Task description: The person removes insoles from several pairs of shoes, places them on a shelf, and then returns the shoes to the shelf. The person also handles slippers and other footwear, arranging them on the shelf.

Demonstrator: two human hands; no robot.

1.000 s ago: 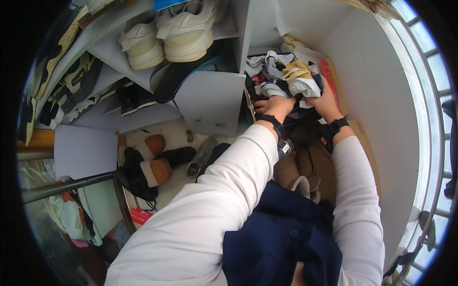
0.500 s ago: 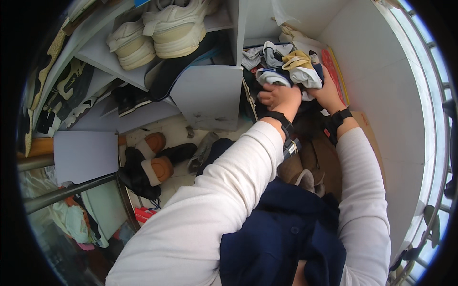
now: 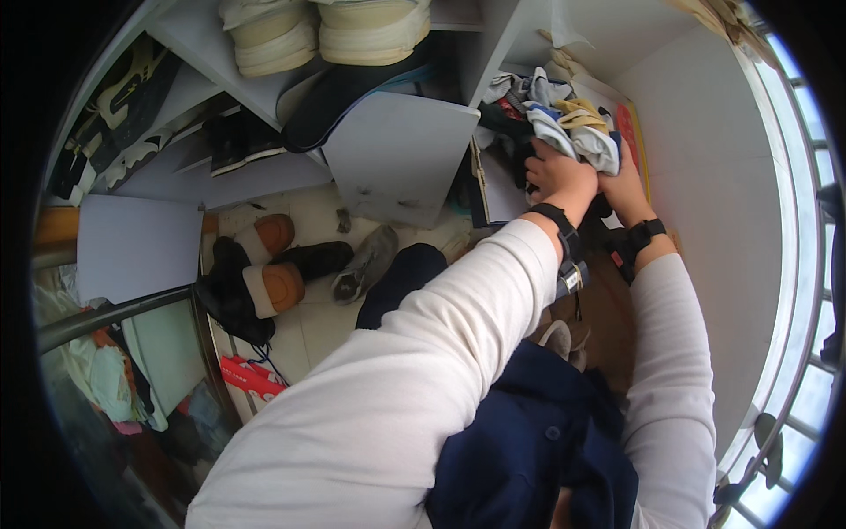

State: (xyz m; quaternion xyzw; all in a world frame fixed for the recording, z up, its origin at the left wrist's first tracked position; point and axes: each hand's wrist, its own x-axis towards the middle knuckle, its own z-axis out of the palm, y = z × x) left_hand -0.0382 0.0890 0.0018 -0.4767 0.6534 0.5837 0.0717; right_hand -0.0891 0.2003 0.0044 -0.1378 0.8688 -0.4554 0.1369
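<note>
Both hands pushed deeper into the cubby, clamped on the bundle of clothes.

Compared with a second ago, I see my left hand and right hand further up and into the right-hand shelf compartment, side by side against the pile of rolled clothes. The fingers of both are curled onto the white-and-yellow fabric at the front; I read that as a firm two-handed grip, though the fingertips themselves are buried in cloth. The pile sits at the compartment's mouth, right of the grey divider panel. The pale sneakers above and the shoes on the floor look untouched.
</note>
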